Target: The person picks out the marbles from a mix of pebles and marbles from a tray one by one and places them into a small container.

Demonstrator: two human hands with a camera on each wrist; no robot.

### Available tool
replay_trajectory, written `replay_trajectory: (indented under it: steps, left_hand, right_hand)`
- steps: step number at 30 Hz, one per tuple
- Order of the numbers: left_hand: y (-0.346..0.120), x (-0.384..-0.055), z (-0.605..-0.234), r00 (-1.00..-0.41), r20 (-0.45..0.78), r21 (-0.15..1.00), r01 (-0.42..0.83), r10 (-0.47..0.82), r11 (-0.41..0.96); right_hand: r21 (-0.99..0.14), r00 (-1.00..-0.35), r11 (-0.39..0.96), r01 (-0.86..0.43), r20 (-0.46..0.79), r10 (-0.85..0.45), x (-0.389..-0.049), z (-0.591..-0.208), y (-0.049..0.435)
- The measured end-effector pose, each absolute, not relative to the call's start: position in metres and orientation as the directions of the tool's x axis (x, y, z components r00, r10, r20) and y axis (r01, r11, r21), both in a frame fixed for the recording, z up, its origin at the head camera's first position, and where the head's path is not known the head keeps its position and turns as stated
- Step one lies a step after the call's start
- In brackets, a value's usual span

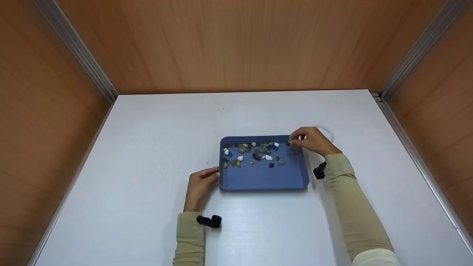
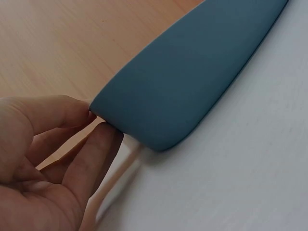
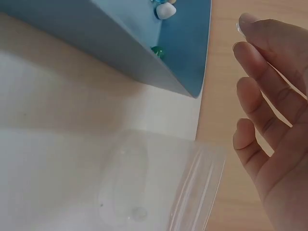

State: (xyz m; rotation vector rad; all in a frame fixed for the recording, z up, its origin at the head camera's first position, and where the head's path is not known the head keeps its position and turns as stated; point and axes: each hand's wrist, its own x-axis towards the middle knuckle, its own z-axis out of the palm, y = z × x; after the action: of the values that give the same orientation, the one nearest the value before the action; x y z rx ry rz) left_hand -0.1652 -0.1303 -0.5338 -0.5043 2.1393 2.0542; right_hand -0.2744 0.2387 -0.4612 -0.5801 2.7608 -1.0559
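In the head view, a blue-grey rectangular tray [image 1: 264, 179] with a raised rim holds many small pebbles and glass beads, mostly along its back half. At the tray's left wall, my left hand [image 1: 199, 184] pinches the rim between thumb and fingers; the left wrist view shows these fingers [image 2: 103, 130] at a tray corner. Over the back right corner is my right hand [image 1: 312, 140], thumb and forefinger close together, small dark stones [image 1: 288, 144] right by their tips. In the right wrist view this hand [image 3: 274, 106] has its fingers gently bent; I cannot tell whether it pinches a stone.
A clear plastic container [image 3: 163, 187] stands just right of the tray, its rim [image 1: 327, 131] partly behind my right hand. White pebbles [image 1: 268, 157] and a green bead [image 3: 158, 51] lie in the tray. Wooden panels [image 1: 236, 44] border the white table [image 1: 155, 147].
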Motion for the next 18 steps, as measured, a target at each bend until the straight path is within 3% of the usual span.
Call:
replay_trajectory:
  steps: [18]
  left_hand:
    - [-0.131, -0.163, -0.531, -0.924, -0.345, 0.937, -0.350, -0.163, 0.000]
  right_hand:
    - [-0.636, -0.937, 0.708, -0.308, 0.073, -0.342, -0.273, -0.460, 0.261]
